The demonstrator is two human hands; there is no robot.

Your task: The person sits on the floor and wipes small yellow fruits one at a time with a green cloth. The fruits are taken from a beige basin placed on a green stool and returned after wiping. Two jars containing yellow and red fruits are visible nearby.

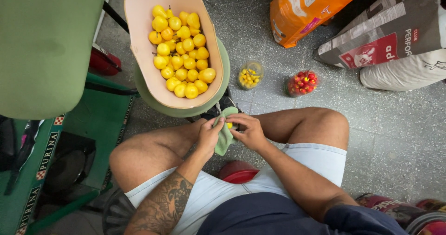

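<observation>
item: seated person, head view, knees apart over a grey tiled floor.

contents, largest to smallest:
- green chair back, upper left, out of reach of the work.
- two big feed sacks, one orange, one grey and red, lying on the floor at upper right.
- pale oval tray on a green stool seat, just ahead of the knees, heaped with small yellow pear-shaped fruits.
- red bucket rim between the thighs, below the hands.
- two clear jars on the floor beyond the right knee: one of red fruits, one of yellow, near each other, apart.
- green cloth, held between both hands.
- single yellow fruit, at the cloth's top edge.

hands: left hand closed around the cloth from its side; right hand pinching the fruit and cloth with its fingertips.

step, as judged: wiping one fruit clean. next move would call for a light rolling rub, then a release into the matching jar without bruising.
</observation>
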